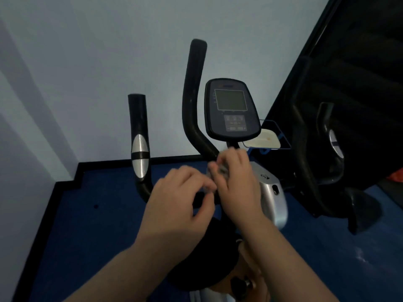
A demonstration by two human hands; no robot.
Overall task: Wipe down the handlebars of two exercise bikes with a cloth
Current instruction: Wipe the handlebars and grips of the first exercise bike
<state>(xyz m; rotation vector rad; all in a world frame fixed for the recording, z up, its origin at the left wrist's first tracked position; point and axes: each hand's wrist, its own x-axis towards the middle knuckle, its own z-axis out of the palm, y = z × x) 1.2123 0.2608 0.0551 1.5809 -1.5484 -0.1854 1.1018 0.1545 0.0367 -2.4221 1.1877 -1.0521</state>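
An exercise bike stands in front of me with black handlebars. Its left grip (139, 144) has silver pads; a taller curved bar (193, 101) rises beside the console (231, 110). My right hand (235, 182) is closed around a small grey cloth (220, 170), blurred, at the handlebar's centre below the console. My left hand (181, 197) hovers just left of it, fingers curled and pinching at the cloth's edge. A second bike's black handlebar (305, 153) and silver-padded grip (333, 140) show dimly at the right.
Pale wall behind, blue floor (98, 225) with black skirting. A clear tray with a pale object (269, 138) sits right of the console. The silver bike body (272, 197) and black seat (209, 258) lie below my hands. A dark panel fills the upper right.
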